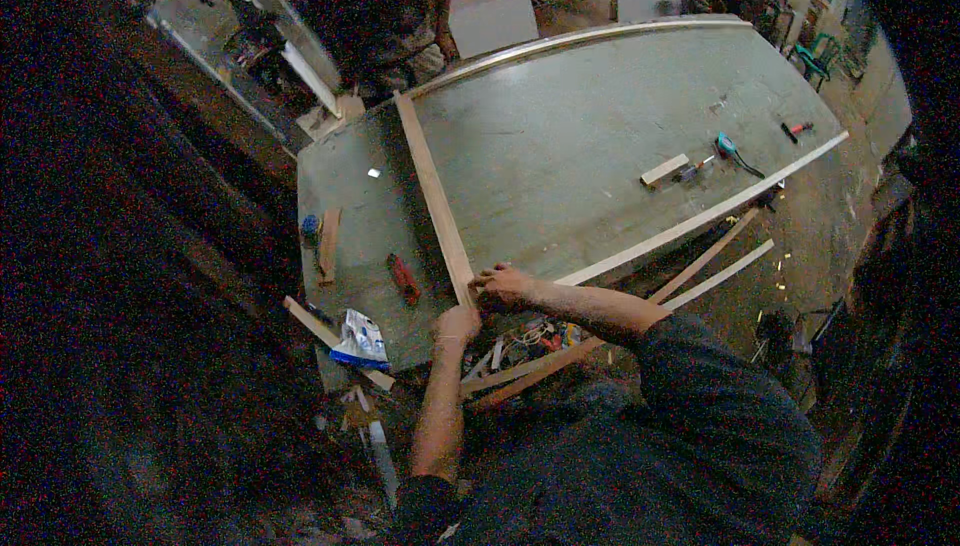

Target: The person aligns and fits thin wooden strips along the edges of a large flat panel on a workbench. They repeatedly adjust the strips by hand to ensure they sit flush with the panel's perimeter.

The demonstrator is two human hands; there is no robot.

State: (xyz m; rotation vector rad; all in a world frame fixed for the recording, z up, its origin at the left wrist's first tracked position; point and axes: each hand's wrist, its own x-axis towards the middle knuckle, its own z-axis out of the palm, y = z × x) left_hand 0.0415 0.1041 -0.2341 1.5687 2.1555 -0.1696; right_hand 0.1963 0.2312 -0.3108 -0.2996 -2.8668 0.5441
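Wooden strip (432, 196): a long, pale length lying flat on the grey-green table (580, 136), running from the far left part of the top down to its near edge. A second long strip (700, 216) runs from the right side of the table to the same near point, so the two ends meet in a corner directly in front of the person.

The right hand (500, 288) lies on top of that corner, fingers curled and pressing on the strip ends, apparently to keep the joint from shifting. The left hand (458, 324) sits at the table edge just below the corner; its fingers are bent in against the end of the wooden strip, but whether they grasp it or only brace it cannot be told.

Clearance: the corner lies right at the near edge of the table. To the left of the wooden strip are a red tool (404, 278), a short wood block (328, 243) and a blue-and-white bag (360, 339) overhanging the edge. Between the two strips the top is bare. A small block (664, 170) and a teal tool (728, 146) lie well apart, beyond the second strip. Loose slats (700, 266) hang below the edge. Another person (375, 16) stands at the far end.
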